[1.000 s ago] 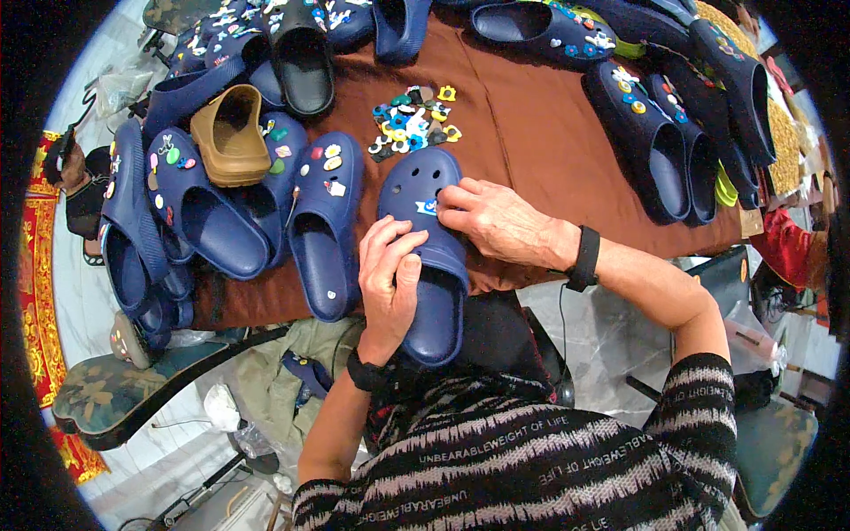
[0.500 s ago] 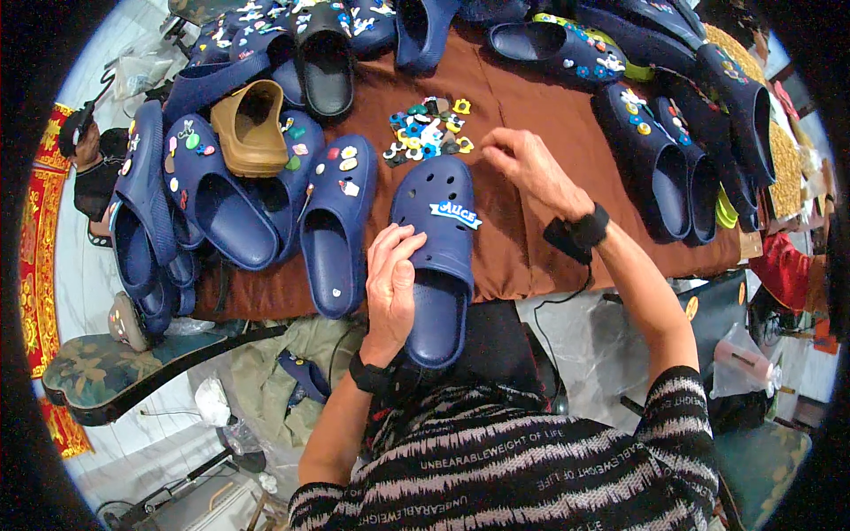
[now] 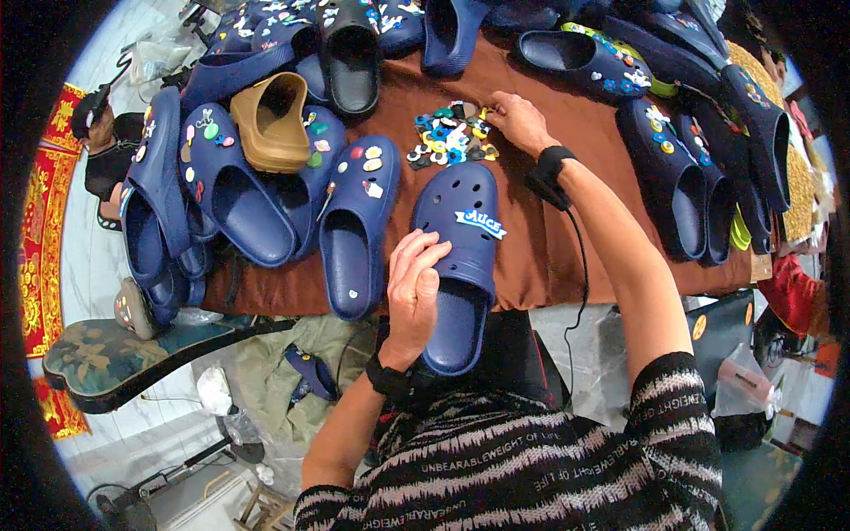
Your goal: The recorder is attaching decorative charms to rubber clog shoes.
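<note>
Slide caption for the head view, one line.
Left hand on a navy clog, right hand at the edge of a colourful charm pile.

held clog (image 3: 469,257): navy | charms (image 3: 450,134): blue, white, yellow | cloth (image 3: 553,221): brown | shirt (image 3: 531,473): black, pale-striped

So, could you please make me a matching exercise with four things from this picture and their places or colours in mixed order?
Things:
1. Left hand
2. Right hand
3. Banner-shaped charm
4. Brown clog

Places or colours:
A. Blue and white
B. Among other shoes at the left
C. By the edge of the loose charms
D. On the nearest blue clog

Pairs: 1-D, 2-C, 3-A, 4-B
</note>
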